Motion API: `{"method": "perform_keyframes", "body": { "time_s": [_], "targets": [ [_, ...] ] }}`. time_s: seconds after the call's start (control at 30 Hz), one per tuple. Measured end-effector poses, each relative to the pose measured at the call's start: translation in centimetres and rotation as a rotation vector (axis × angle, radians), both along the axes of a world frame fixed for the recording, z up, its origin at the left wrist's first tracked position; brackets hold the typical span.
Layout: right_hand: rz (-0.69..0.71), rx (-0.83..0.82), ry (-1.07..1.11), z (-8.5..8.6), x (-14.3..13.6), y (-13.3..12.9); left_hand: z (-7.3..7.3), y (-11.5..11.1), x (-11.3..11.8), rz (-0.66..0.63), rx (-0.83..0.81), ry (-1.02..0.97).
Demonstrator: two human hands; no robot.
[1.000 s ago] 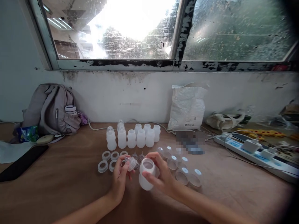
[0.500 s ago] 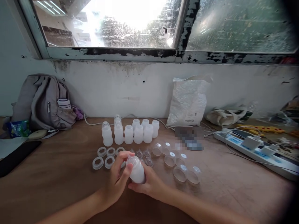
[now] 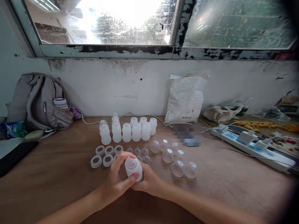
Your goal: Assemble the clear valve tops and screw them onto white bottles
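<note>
Both hands are around one white bottle above the front of the table. My left hand has its fingertips at the clear nipple on top and its thumb on the bottle's front. My right hand wraps the bottle's right side and base. Behind stand several open white bottles and a few with clear tops, such as the leftmost one. White rings lie in two rows left of the hands. Clear nipples sit just behind them. Clear domed caps lie to the right.
A grey backpack and a black case are at the left. A white plastic bag leans on the wall. At the right lies a power strip with chargers and cables, near a cloth bag.
My left thumb has moved down from the bottle's top onto its front, and the bottle is tilted more toward the camera. The whole view has shifted slightly.
</note>
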State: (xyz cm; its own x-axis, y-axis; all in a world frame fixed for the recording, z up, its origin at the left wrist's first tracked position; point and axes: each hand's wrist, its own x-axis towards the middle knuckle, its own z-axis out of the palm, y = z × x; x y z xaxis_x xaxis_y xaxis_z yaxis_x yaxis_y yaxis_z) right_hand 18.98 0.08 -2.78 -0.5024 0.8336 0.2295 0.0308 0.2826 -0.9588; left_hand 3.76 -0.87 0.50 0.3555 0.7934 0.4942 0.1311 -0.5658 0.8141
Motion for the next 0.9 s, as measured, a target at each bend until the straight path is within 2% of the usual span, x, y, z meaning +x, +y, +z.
{"method": "perform_keyframes", "body": {
  "time_s": [0.1, 0.2, 0.33, 0.43, 0.57, 0.67, 0.8, 0.9],
  "targets": [
    [0.014, 0.002, 0.027, 0.0, 0.0, 0.1, -0.2, 0.0, -0.1, -0.026, -0.094, -0.015],
    [0.019, 0.001, 0.044, 0.1, -0.1, 0.1, -0.8, 0.2, -0.1, -0.018, -0.175, -0.115],
    [0.017, -0.038, 0.043, 0.3, -0.2, 0.0, -1.8, 1.0, -0.2, -0.046, -0.157, -0.276],
    [0.014, -0.067, 0.042, 0.4, -0.1, 0.0, -2.4, 1.6, -0.4, -0.072, -0.15, -0.318],
    [0.028, -0.101, 0.048, 0.4, 0.0, 0.2, -3.0, 1.7, -0.7, -0.046, -0.132, -0.371],
    [0.039, -0.123, 0.052, 0.5, 0.1, 0.2, -3.1, 1.5, -0.8, -0.023, -0.123, -0.357],
    [0.042, -0.079, 0.046, 0.6, 0.1, 0.2, -3.1, 1.5, -0.5, -0.054, -0.141, -0.387],
    [0.034, -0.123, 0.028, 0.4, 0.1, 0.3, -2.9, 1.6, -0.4, -0.03, -0.135, -0.413]
  ]
}}
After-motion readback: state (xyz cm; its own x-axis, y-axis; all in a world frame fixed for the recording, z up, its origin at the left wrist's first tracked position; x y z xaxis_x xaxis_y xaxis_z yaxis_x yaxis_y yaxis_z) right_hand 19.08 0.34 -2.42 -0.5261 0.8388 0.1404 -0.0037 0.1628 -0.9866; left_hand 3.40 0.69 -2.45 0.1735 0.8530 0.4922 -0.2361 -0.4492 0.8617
